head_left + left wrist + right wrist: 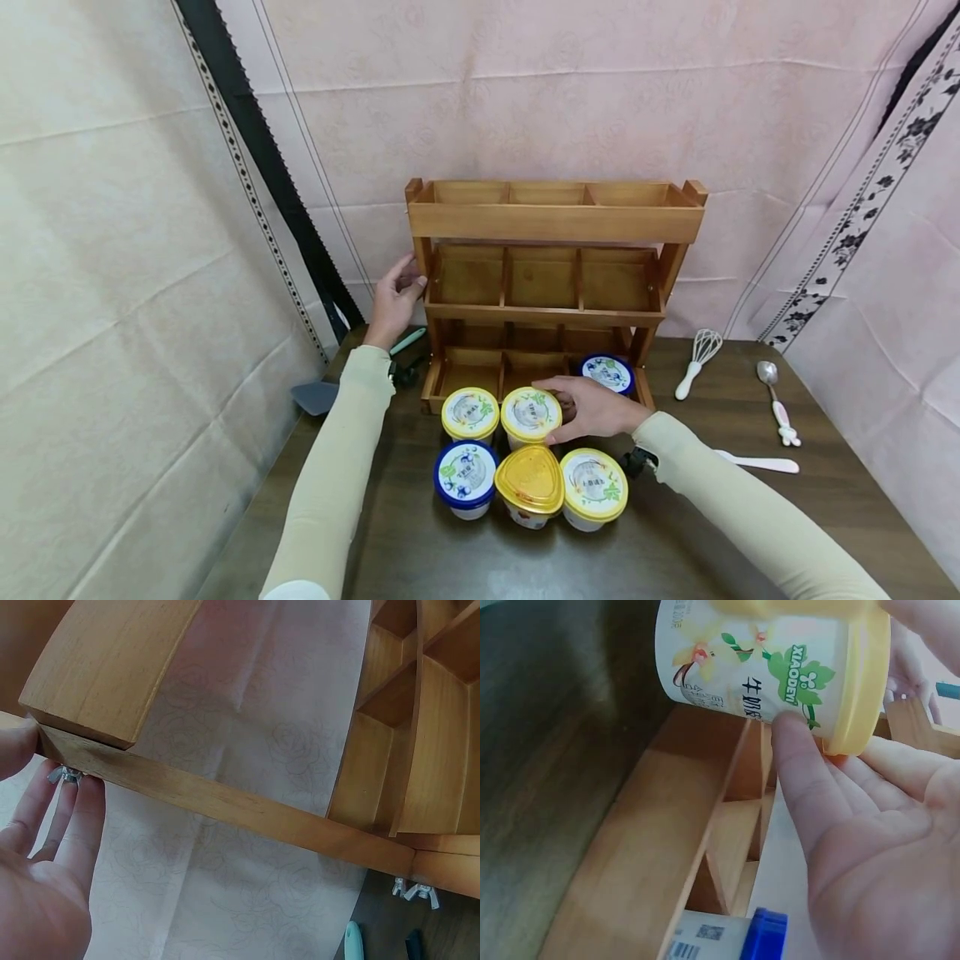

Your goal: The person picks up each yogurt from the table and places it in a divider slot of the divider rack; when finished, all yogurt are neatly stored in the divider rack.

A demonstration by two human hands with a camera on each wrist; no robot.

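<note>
A three-tier wooden rack (536, 223) with divided compartments stands at the back of the table. My left hand (395, 302) holds its left upright (225, 806), with the fingertips by a wing nut (66, 775). My right hand (596, 407) grips a yellow-lidded tub (531, 415) printed with flowers, just in front of the bottom tier; the thumb and fingers lie around its lid and side. Left of that tub stands another yellow-lidded tub (470, 413). Nearer are a blue-lidded tub (467, 475), a tub with a plain yellow lid (529, 479) and a yellow-lidded tub (594, 487).
Another blue-lidded tub (606, 374) sits in the bottom tier's right compartment. On the right lie a whisk (699, 360), a spoon (777, 402) and a white-handled utensil (761, 462). A grey spatula-like blade (315, 397) and a teal handle (408, 341) lie on the left. Cloth hangs behind.
</note>
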